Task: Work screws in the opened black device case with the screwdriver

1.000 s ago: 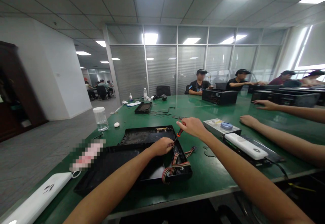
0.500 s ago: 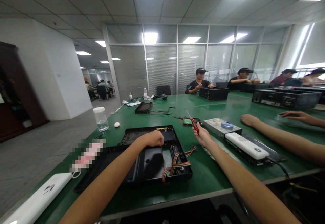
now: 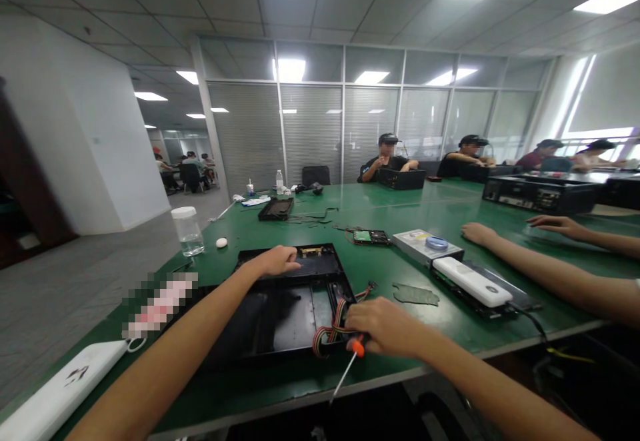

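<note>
A shallow black electronics case [image 3: 280, 348] lies on the green table before me, its inside facing up. My left hand [image 3: 277, 261] is closed at the divider between its two compartments, fingertips partly hidden. At the case's right edge my right hand [image 3: 387, 326] grips a screwdriver [image 3: 357, 348] with a red handle, its thin shaft pointing down past the table's front edge. The fingers of this hand also lie against the case's right wall, beside a bundle of striped wires [image 3: 327, 336]. A brass-coloured part [image 3: 313, 252] shows in the far compartment.
Right of the case lie a flat grey-green piece [image 3: 416, 294], a small circuit-board unit [image 3: 371, 236], a metal drive box [image 3: 425, 246] and a white device [image 3: 473, 285]. A lidded jar [image 3: 188, 231] stands left. Another person's arms rest at the right; co-workers sit behind.
My right hand has come down and left to the case's edge, and the screwdriver's shaft has swung from pointing up to pointing down. My left hand has shifted slightly left.
</note>
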